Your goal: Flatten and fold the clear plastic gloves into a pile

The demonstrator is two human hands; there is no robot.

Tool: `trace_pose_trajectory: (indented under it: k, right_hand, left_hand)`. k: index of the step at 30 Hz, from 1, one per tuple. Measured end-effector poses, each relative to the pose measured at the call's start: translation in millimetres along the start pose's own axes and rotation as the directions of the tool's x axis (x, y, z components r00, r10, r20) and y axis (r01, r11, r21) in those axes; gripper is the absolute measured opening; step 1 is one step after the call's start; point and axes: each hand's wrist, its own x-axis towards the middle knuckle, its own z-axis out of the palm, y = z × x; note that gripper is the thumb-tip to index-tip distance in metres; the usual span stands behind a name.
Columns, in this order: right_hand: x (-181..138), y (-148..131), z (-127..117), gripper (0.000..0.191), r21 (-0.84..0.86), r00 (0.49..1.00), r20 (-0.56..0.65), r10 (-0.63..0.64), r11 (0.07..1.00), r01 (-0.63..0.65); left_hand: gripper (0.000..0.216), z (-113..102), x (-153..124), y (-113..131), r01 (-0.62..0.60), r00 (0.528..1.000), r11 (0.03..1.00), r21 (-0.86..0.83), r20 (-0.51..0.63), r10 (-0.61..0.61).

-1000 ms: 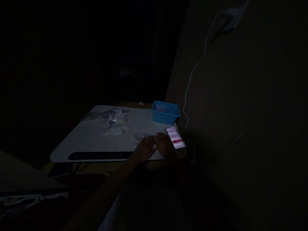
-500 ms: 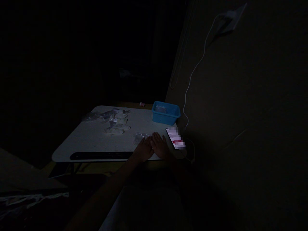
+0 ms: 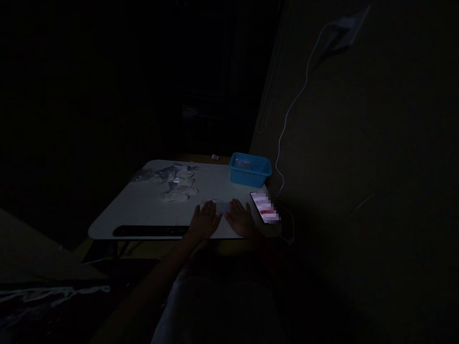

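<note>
A clear plastic bag [image 3: 223, 206] lies flat near the front of the white table [image 3: 143, 210]. My left hand [image 3: 205, 220] rests palm down on its left side, fingers stretched out. On the right side of the bag, my right hand [image 3: 239, 217] is also flat with fingers extended. Both hands press on the bag and partly cover it. Further left sits a cluster of whitish cloth-like pieces [image 3: 181, 192], their kind hard to make out in the dark, with crumpled clear plastic [image 3: 145, 176] behind them.
A blue basin [image 3: 249, 177] with clear plastic inside stands at the back right. A lit phone [image 3: 263, 206] lies at the right edge. A white cable [image 3: 287, 114] runs down the wall from an outlet [image 3: 349, 31]. A small container [image 3: 215, 156] is behind the table.
My hands were together over the bag's right part. They have spread apart, the left moving left, and the bag's middle now shows between them. The view has shifted slightly.
</note>
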Motion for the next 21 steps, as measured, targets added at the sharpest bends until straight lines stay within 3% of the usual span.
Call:
trace_pose_trajectory:
  k: [7, 9, 13, 17, 21]
  right_hand:
    - [0.4, -0.9, -0.7, 0.056, 0.009, 1.000, 0.027, 0.002, 1.000, -0.003]
    - [0.9, -1.8, -2.0, 0.058, 0.000, 0.998, 0.058, 0.012, 1.000, -0.012]
    - [2.0, -3.6, -7.0, 0.056, -0.047, 0.990, 0.135, 0.035, 0.998, -0.029]
    - [3.1, -4.5, -12.0, 0.058, -0.097, 0.971, 0.236, 0.029, 0.995, -0.006]
    - [2.4, -5.4, -14.7, 0.058, -0.126, 0.966, 0.259, 0.024, 0.992, 0.009]
  left_hand:
    - [0.053, -14.4, -4.8, -30.1, 0.105, 0.990, 0.994, -0.037, -0.094, -0.108]
    - [0.055, -17.3, 2.5, -22.9, 0.071, 0.996, 0.997, -0.020, -0.059, -0.072]
    - [0.052, -18.1, 23.2, 12.0, -0.097, 0.987, 0.993, -0.068, 0.120, 0.105]
    - [0.056, -11.7, 38.0, 44.7, -0.094, 0.961, 0.990, -0.109, 0.250, 0.119]
    - [0.058, -3.2, 40.1, 50.9, -0.052, 0.954, 0.994, -0.091, 0.290, 0.077]
